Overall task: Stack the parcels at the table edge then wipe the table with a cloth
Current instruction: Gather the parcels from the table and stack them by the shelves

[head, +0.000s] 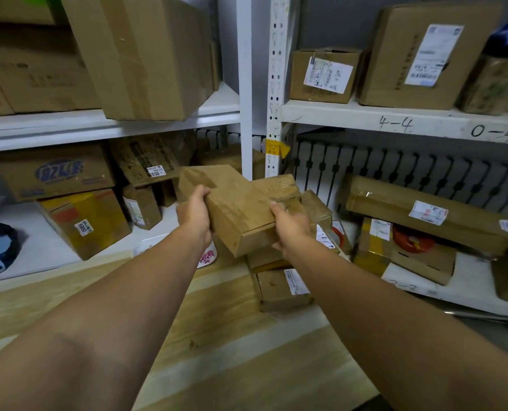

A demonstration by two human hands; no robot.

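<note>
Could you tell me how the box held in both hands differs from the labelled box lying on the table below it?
The held box is up in the air, gripped by the left hand and right hand; the labelled box rests on the table. The held box shows no label on its visible faces; the other carries a white one. The held box is tilted and looks larger. Both are brown cardboard.

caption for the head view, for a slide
Both hands, left and right, hold a cardboard parcel above the wooden table.
</note>
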